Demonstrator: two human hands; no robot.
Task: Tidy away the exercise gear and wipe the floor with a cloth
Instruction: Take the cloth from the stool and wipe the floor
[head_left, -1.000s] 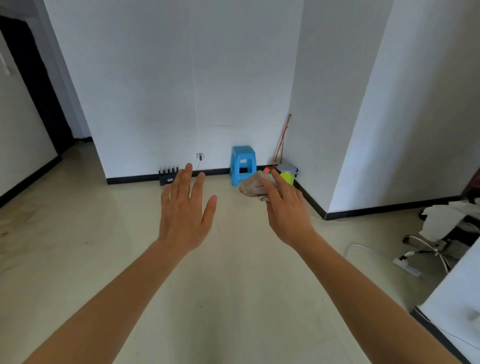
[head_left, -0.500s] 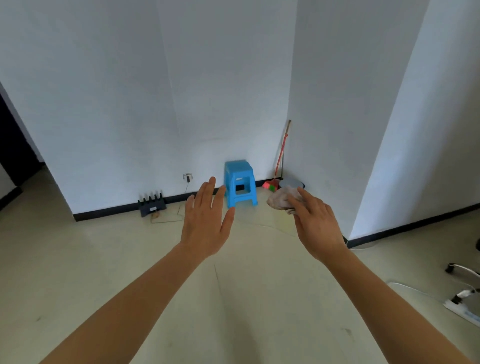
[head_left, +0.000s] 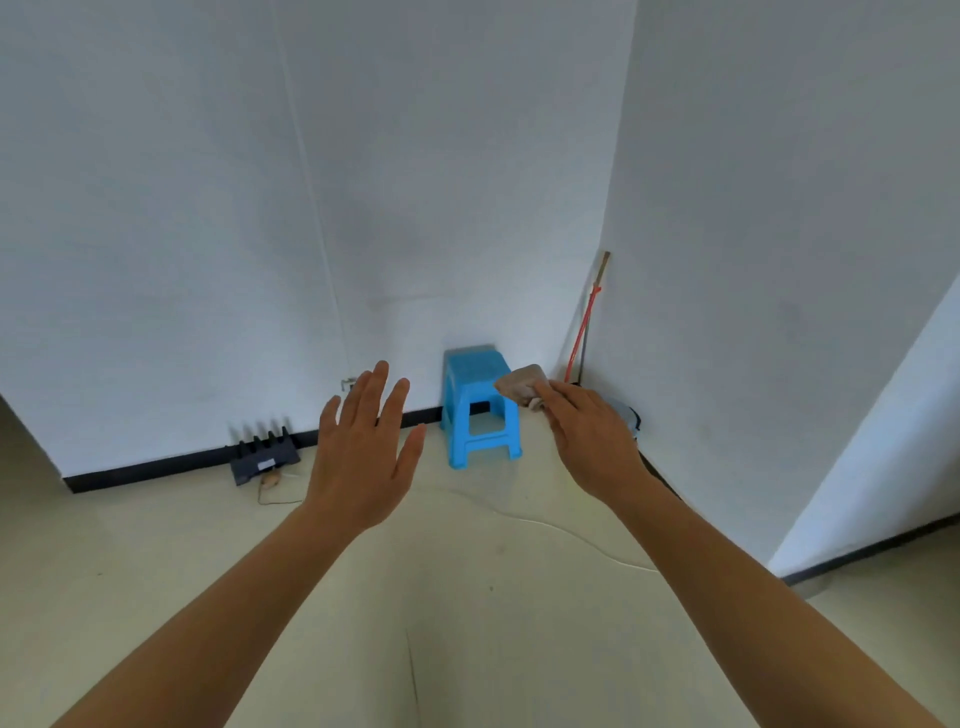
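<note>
My right hand (head_left: 592, 439) is stretched forward and grips a crumpled brownish cloth (head_left: 522, 387), which sticks out past the fingertips in front of a small blue plastic stool (head_left: 480, 415). My left hand (head_left: 366, 452) is raised beside it with straight, spread fingers and holds nothing. Both hands hover above the pale floor (head_left: 467, 597), facing the corner of the white walls. No exercise gear is in view.
A black router with several antennas (head_left: 262, 457) sits on the floor by the skirting, with a thin cable (head_left: 561, 530) trailing across the floor. A red-handled broom (head_left: 584, 322) leans in the corner beside a grey object (head_left: 626, 410). A wall juts out on the right.
The view has moved closer to the corner and swung left; the chair and power strip on the right have left the frame. Both hands stay raised, the right still holding the cloth.
</note>
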